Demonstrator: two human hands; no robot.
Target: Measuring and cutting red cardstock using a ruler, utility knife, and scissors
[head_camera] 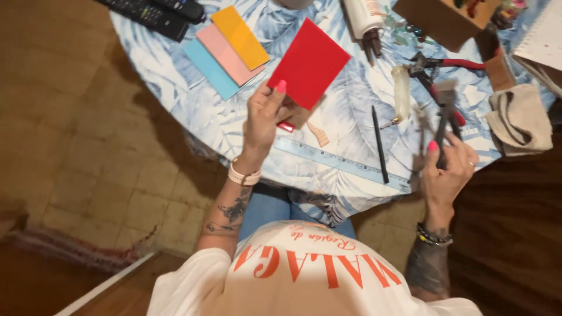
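Red sheet lifted, pliers raised.
The left hand (264,120) pinched the red sheet (309,62) above the table (175,76); the right hand (448,169) gripped blurred pliers (444,120). A one-corner hold might let the sheet slip.

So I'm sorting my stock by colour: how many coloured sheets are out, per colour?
Red sheet, held up in the left hand: 1
Orange sheet on the table: 1
Pink sheet: 1
Light blue sheet: 1
Total: 4
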